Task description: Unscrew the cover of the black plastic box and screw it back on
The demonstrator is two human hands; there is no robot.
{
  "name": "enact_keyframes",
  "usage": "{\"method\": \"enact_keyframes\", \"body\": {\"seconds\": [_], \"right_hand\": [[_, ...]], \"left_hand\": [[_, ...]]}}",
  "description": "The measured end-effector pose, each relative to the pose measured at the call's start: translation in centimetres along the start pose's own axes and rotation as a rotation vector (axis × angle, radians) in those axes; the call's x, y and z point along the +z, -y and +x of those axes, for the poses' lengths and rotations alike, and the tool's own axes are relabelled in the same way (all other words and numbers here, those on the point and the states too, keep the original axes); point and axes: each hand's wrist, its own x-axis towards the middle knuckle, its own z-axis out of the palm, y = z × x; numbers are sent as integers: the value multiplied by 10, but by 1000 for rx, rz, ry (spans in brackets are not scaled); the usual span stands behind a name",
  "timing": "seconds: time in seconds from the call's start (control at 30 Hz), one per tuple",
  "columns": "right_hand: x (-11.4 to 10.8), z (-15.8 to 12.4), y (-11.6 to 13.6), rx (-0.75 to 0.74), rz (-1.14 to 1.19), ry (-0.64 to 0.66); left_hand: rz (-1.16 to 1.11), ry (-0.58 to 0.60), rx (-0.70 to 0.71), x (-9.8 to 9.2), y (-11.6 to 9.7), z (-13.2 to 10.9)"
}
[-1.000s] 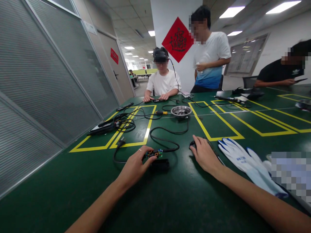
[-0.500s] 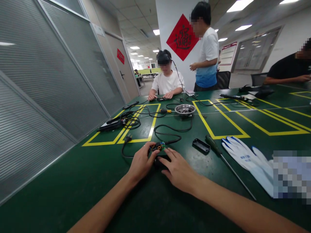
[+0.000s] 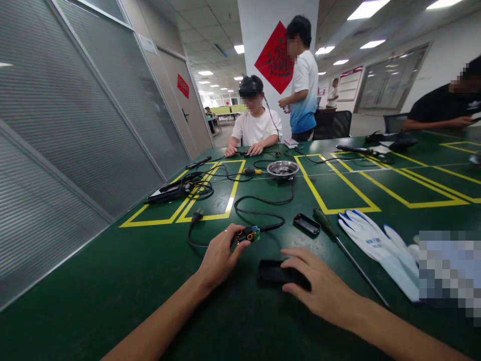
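My left hand (image 3: 221, 253) pinches a small electronic assembly (image 3: 248, 234) with copper-coloured rings and a green circuit board at its right end. A black cable (image 3: 272, 226) runs out of that end. To the right, my right hand (image 3: 319, 281) has its thumb and fingers around the right end of an open black plastic housing (image 3: 270, 273), low over the table and apart from the assembly. Part of the housing is hidden by the fingers. Beyond my right hand lies a second black shell (image 3: 307, 224), hollow side up.
A green-handled screwdriver (image 3: 343, 245) and white gloves (image 3: 379, 245) lie to the right. Farther back are a metal bowl (image 3: 282, 175) holding small parts, a yellow-and-black screwdriver (image 3: 252, 171), a power plug (image 3: 197, 214) and coiled cables (image 3: 201, 189). A co-worker (image 3: 255, 118) sits opposite.
My right hand has moved right and nearer, drawing the black housing away from under the assembly. My left hand keeps hold of the assembly. The standing person has shifted left.
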Motion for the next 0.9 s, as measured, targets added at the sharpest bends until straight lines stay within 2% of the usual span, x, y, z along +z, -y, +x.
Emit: {"method": "enact_keyframes", "body": {"seconds": [0.1,0.17,0.3,0.43,0.7,0.9], "right_hand": [[-10,-6,-10,17,-33,-153],[-12,-5,-16,-17,-53,-194],[-4,0,-20,-99,-74,-138],[1,2,-20,-52,-83,-99],[6,10,-22,18,-95,-8],[12,15,-27,42,-107,21]], "left_hand": [[2,52,51,2,-12,-3],[-3,114,125,6,-24,-6],[-9,280,254,13,-42,-9],[-30,412,278,14,-44,-9],[30,443,297,15,-37,-3],[103,407,288,12,-38,-3]]}}
